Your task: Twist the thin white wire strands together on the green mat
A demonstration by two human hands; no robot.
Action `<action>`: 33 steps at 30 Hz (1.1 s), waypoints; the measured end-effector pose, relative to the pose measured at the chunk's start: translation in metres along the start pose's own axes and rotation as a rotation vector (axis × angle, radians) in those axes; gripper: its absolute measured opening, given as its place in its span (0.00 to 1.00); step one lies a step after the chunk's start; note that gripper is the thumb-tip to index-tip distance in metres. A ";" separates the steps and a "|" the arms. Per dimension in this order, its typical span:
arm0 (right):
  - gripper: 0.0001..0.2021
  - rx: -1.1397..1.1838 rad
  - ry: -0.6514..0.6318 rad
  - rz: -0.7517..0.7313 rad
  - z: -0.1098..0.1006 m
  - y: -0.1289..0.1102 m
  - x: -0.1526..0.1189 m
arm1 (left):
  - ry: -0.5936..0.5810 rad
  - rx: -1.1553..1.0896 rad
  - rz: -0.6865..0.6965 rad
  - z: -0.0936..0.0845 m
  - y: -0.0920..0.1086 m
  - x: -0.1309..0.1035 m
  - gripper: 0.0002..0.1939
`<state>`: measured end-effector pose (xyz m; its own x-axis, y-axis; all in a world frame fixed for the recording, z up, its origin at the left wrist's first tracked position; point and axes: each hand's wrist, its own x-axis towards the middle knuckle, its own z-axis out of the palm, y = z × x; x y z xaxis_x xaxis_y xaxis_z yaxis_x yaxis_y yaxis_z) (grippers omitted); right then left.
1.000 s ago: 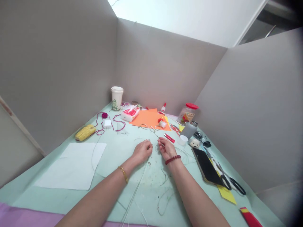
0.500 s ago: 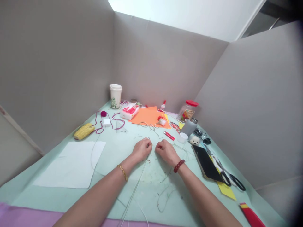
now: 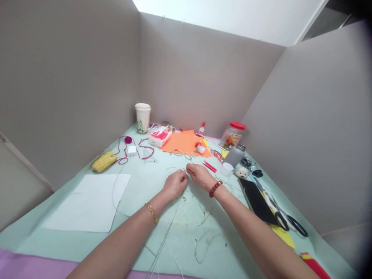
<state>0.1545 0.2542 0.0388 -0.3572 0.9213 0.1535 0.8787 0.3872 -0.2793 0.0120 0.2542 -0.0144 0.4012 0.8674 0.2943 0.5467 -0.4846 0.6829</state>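
Note:
My left hand (image 3: 176,183) is closed in a pinch on a bundle of pale green cord (image 3: 167,231). The strands run from its fingers down toward the table's near edge. My right hand (image 3: 199,175), also closed, meets the left fingertips from the right and slightly above. What its fingers pinch is too small and hidden to name. Tiny dark beads or bits (image 3: 184,198) lie on the table just below the hands. A loose loop of the same thin cord (image 3: 203,248) rests to the right of the bundle.
To the left lie a white cloth (image 3: 87,203) and a yellow corn-shaped pouch (image 3: 104,161). Orange paper (image 3: 180,142) and a tissue pack (image 3: 160,137) are at the back. On the right are a red lighter (image 3: 209,166), grey bottle (image 3: 234,155), black slab (image 3: 257,201) and scissors (image 3: 286,221).
My right hand has moved left and slightly away from me, closing the gap to my left hand. The left hand stays on the cord. The view has shifted slightly.

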 end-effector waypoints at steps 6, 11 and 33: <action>0.08 0.108 -0.113 0.108 0.010 0.014 -0.001 | 0.004 -0.009 -0.014 -0.003 0.006 -0.002 0.07; 0.08 0.133 -0.106 0.166 0.011 0.014 -0.011 | 0.045 -0.098 0.010 -0.004 0.007 -0.003 0.06; 0.02 0.614 -0.285 0.575 -0.006 0.021 0.001 | -0.067 -0.119 0.031 -0.006 0.000 0.005 0.07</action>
<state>0.1744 0.2628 0.0384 -0.0507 0.9210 -0.3862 0.6508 -0.2629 -0.7123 0.0095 0.2587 -0.0088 0.4665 0.8410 0.2740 0.4439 -0.4906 0.7498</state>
